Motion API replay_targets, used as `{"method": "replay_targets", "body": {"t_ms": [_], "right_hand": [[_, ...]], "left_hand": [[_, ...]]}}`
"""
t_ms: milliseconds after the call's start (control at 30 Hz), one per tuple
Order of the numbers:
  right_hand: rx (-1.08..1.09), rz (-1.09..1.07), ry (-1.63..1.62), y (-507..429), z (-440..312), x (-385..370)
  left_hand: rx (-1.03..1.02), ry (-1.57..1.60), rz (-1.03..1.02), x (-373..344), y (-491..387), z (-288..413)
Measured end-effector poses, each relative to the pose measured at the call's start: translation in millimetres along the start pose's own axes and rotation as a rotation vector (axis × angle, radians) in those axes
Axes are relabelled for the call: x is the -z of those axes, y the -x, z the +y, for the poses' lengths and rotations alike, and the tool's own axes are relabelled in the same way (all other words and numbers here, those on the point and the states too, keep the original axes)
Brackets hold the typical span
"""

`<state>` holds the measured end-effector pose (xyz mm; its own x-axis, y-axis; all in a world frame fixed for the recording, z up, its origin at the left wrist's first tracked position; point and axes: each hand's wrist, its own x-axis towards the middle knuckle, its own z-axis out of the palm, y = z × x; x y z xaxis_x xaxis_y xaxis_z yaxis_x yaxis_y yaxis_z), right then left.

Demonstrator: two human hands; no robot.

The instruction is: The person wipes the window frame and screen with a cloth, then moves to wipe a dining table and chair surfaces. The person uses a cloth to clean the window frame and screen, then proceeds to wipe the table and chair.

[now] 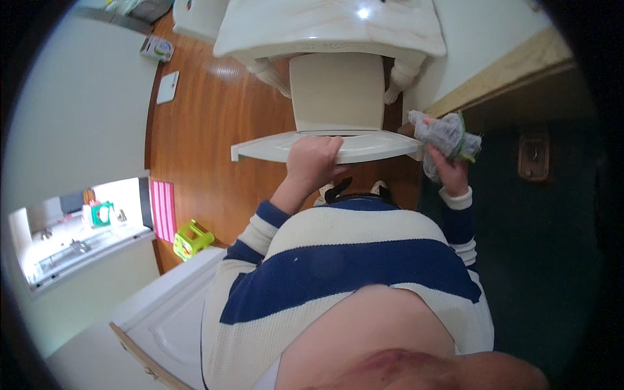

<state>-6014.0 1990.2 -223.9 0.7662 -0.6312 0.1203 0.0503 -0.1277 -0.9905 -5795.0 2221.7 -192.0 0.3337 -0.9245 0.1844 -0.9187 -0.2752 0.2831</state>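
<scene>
My left hand (pixel 314 158) grips the top rail of a white chair's backrest (pixel 378 147), fingers curled over its edge. The pale chair seat (pixel 338 92) runs forward, its far part beneath a marble-look table (pixel 331 22). Off to the right, my right hand (pixel 451 170) holds a bunched grey cleaning cloth (pixel 441 132) with green edging. The cloth is close to the right end of the chair back and in front of a wooden door frame (pixel 502 73). Folds of cloth hide some of my right fingers.
Carved table legs (pixel 402 80) flank the seat. On the wooden floor (pixel 204 141) at left are a flat white scale-like object (pixel 167 87), a box (pixel 157 48), a pink striped mat (pixel 163 210) and a lime-green stool (pixel 193 240). A dark doorway (pixel 512 234) lies to my right.
</scene>
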Motion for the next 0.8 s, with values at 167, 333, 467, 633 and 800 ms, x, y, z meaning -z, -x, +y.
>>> {"method": "replay_targets", "body": {"t_ms": [167,333,467,633,800], "right_hand": [[0.324,-0.455,0.637,-4,-48,-94],[-0.303,-0.293,-0.079,2,-48,-138],[-0.425,-0.208,-0.427,-19,-78,-174],[-0.314,-0.769,-0.411,-29,-90,-186],[0.223,-0.752,0.481,-58,-100,-205]], "left_hand": [[-0.069,0.206,0.146,11,7,-2],[-0.129,0.56,0.446,11,22,-19],[-0.186,0.701,0.556,31,36,-21],[-0.022,0.602,0.683,43,66,-47],[0.195,0.467,1.076,69,113,-81]]}}
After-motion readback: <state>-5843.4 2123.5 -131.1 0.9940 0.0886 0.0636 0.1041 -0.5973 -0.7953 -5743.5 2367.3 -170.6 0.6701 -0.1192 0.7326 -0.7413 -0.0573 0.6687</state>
